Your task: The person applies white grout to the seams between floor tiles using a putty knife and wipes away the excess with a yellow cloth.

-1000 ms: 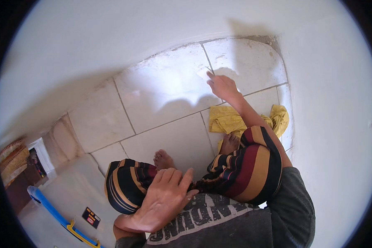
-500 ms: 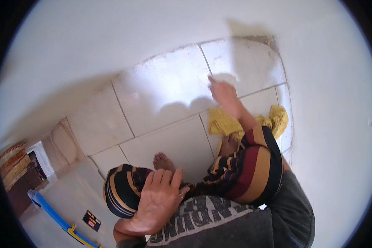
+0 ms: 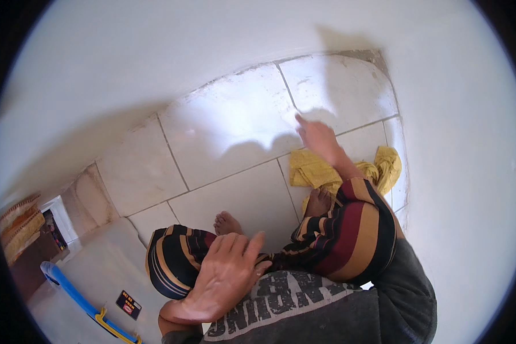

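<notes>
My right hand (image 3: 320, 139) reaches out low over the white floor tiles (image 3: 229, 120), its fingertips near a dark grout line. Its fingers are drawn in, with the foremost one pointing at the line; anything small held in them cannot be made out. My left hand (image 3: 228, 274) lies palm down over my left knee, on the striped trousers (image 3: 175, 261). Its fingers are loosely stretched with the thumb apart, and nothing shows in them. Beneath my right forearm, by my right foot (image 3: 318, 202), a crumpled yellow cloth (image 3: 311, 169) lies on the tiles.
White walls (image 3: 458, 172) close in ahead and to the right. At lower left stands a translucent plastic box (image 3: 114, 252) with a blue and yellow handle (image 3: 77, 301) and a dark label. Beyond it are a patterned fabric (image 3: 23, 226) and a white-framed thing (image 3: 63, 218). Shadows cross the floor.
My right hand has drawn back slightly toward me and to the right along the grout line. The left hand stays on the knee, its fingers a little more spread.
</notes>
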The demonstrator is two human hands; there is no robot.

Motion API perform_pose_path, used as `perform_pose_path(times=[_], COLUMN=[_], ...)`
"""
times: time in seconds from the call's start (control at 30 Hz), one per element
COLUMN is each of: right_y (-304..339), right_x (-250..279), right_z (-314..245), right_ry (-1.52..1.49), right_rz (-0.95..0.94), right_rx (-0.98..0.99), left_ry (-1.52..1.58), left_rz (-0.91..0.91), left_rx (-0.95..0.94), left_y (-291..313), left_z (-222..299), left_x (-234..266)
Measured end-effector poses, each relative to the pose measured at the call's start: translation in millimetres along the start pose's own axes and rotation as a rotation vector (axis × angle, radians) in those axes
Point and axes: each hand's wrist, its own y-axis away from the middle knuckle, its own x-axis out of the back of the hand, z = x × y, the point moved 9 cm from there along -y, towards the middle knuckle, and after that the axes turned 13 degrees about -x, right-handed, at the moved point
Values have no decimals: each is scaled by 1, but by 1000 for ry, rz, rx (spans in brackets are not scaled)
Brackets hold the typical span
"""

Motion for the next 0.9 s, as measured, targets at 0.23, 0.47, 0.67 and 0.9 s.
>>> perform_pose_path(times=[0.23, 0.47, 0.67, 0.9], right_y=[2, 32, 44, 31], right_x=[8, -2, -9, -8], right_z=[9, 18, 17, 12], right_ry=[-95, -85, -86, -110], right_rz=[183, 2, -35, -4], right_rx=[128, -10, 17, 89], left_ry=[10, -81, -29, 9], left_rz=[-22, -27, -23, -57], left_rx=[-22, 59, -36, -21], left_y=[-5, -4, -4, -2], left_z=[9, -1, 15, 16], left_x=[-4, -1, -2, -10])
